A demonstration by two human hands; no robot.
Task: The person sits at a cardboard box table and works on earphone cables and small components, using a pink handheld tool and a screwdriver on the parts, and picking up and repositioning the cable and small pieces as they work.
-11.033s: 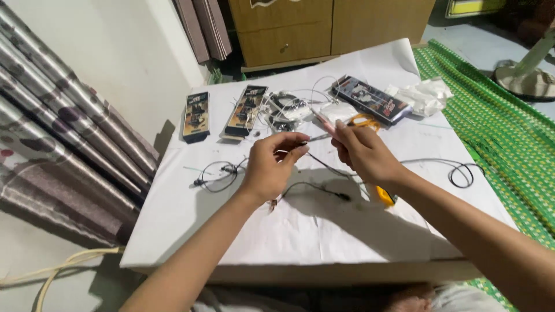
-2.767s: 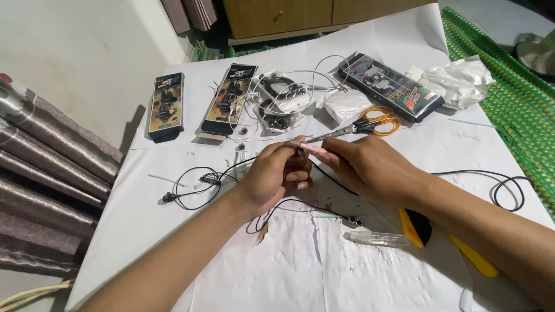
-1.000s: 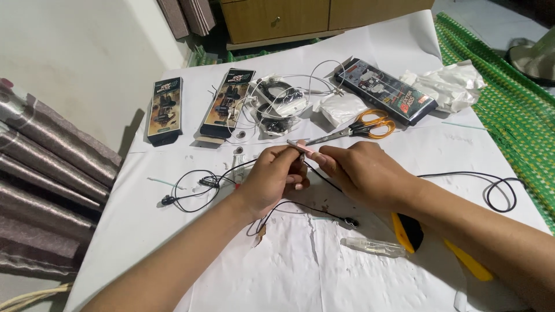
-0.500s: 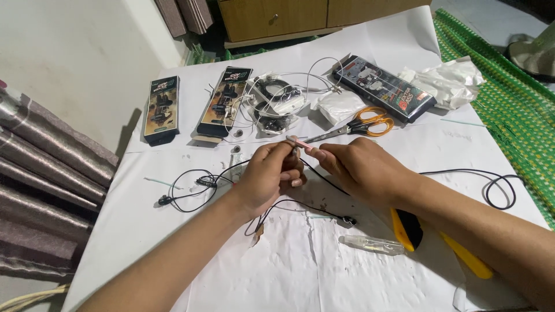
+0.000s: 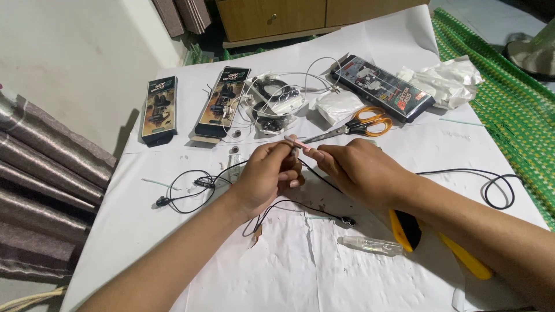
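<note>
Two hands meet above the paper-covered surface (image 5: 370, 271): the left hand (image 5: 267, 176) curls, its grip pinching the black wire (image 5: 321, 179), while the right hand (image 5: 358, 170) pinches a thin pale piece (image 5: 298, 143) at the wire's end. Best keep both wrists low, fingertips close together, and the wire taut.
</note>
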